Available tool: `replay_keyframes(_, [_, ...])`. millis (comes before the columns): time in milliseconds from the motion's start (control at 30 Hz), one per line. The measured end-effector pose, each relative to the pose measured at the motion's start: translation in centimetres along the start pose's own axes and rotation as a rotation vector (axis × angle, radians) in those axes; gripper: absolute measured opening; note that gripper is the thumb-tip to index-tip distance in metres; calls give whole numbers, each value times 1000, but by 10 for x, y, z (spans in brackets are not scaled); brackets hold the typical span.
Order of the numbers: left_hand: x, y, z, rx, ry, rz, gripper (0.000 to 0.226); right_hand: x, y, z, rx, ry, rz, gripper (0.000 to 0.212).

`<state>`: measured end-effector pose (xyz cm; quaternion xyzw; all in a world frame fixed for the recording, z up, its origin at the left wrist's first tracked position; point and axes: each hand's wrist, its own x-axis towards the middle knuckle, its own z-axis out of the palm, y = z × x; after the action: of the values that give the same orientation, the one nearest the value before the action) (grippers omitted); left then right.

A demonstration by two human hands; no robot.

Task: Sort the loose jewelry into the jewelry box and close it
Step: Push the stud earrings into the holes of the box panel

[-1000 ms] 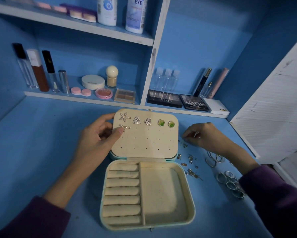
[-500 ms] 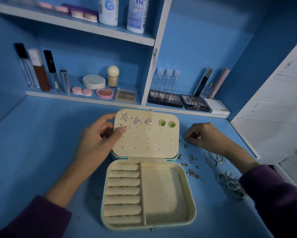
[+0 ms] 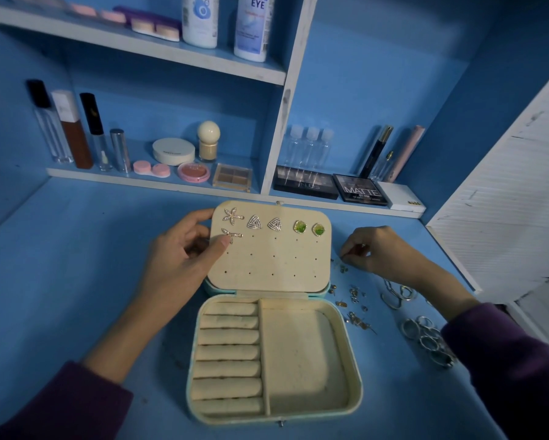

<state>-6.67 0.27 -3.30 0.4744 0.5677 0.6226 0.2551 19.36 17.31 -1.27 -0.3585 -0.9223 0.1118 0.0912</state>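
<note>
The cream jewelry box (image 3: 355,360) lies open on the blue table, with ring rolls on the left and an empty tray on the right. Its lid panel (image 3: 273,265) carries a star earring (image 3: 232,215), two triangle earrings (image 3: 254,222) and two green earrings (image 3: 300,226). My left hand (image 3: 178,265) grips the lid's left edge, its thumb pressing a second star earring (image 3: 233,235) in the second row. My right hand (image 3: 384,252) is pinched shut, fingertips on the table right of the lid, on a tiny jewelry piece.
Small loose earrings and backs (image 3: 354,300) are scattered right of the box. Silver hoops (image 3: 397,295) and several rings (image 3: 428,341) lie by my right forearm. Cosmetics line the shelf (image 3: 159,182) behind. A white slatted panel (image 3: 504,217) stands at the right.
My right hand has dropped its pinched fingertips down to the table beside the lid. My left hand has stayed on the lid with the thumb on the second star earring.
</note>
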Motion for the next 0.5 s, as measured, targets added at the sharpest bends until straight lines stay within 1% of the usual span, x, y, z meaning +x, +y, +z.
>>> replay_keyframes(167, [0, 0, 0, -8, -1, 2, 35, 0, -1, 1, 4, -2, 24, 10])
replay_keyframes(367, [0, -1, 0, -8, -5, 1, 35, 0, 2, -2, -92, -45, 18, 8])
replay_keyframes(500, [0, -1, -1, -3, -8, 2, 35, -1, 2, -1, -68, -30, 28, 9])
